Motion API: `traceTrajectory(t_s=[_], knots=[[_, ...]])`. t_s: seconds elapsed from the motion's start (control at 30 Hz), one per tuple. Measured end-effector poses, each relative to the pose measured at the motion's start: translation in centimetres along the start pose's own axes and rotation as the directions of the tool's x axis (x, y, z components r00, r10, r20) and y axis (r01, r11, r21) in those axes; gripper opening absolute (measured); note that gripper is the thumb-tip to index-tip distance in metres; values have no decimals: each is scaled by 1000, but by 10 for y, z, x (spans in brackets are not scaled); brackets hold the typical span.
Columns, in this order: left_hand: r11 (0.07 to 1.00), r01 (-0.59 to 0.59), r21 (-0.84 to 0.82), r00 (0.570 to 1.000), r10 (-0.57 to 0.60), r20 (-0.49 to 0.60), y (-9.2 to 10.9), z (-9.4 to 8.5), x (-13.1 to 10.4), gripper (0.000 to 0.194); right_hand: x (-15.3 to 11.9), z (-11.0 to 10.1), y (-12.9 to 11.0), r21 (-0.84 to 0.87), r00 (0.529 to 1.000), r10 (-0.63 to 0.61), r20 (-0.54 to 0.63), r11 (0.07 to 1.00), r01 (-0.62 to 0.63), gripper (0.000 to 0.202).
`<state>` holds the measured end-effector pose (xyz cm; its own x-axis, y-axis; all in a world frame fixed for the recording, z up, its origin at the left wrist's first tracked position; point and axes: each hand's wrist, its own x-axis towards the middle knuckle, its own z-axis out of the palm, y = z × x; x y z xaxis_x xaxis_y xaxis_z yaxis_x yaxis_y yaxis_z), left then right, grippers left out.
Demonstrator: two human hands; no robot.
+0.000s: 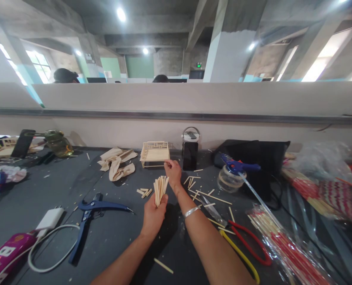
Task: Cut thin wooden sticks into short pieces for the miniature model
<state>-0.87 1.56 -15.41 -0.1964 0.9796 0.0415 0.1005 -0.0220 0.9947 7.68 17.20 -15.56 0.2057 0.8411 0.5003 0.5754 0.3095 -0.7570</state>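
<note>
My left hand (pixel 154 211) is wrapped round a bundle of short wooden sticks (pixel 161 186), held upright above the dark table. My right hand (pixel 173 172), with a silver bangle at the wrist, reaches forward with curled, pinched fingers. Its fingertips are at the front right corner of a miniature wooden bench (pixel 155 153) with a lattice back. Whether they touch it, or hold a small piece, I cannot make out. A few loose short sticks (pixel 144 192) lie left of the bundle, and more scattered sticks (pixel 190 182) lie right of my right hand.
On the left are a blue ratchet-type cutter (pixel 88 208), a white charger (pixel 50 221) and a purple power strip (pixel 11 253). Crumpled paper (pixel 118 162) lies beside the bench. Rightward are a phone (pixel 190 155), red-and-yellow scissors (pixel 238 233), a glue gun (pixel 238 166) on a jar and bagged sticks (pixel 288 245).
</note>
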Motion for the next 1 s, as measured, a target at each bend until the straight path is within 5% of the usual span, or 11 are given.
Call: traceTrajectory(t_s=[0.53,1.0], knots=[[1000,-13,23,1000,13,9,-2,0,2,29,18,6,-40,-449,963,-114,242,867,216,26],[1000,-25,2,1000,25,5,-11,-1,4,28,25,0,-43,-568,907,-161,389,734,373,27]])
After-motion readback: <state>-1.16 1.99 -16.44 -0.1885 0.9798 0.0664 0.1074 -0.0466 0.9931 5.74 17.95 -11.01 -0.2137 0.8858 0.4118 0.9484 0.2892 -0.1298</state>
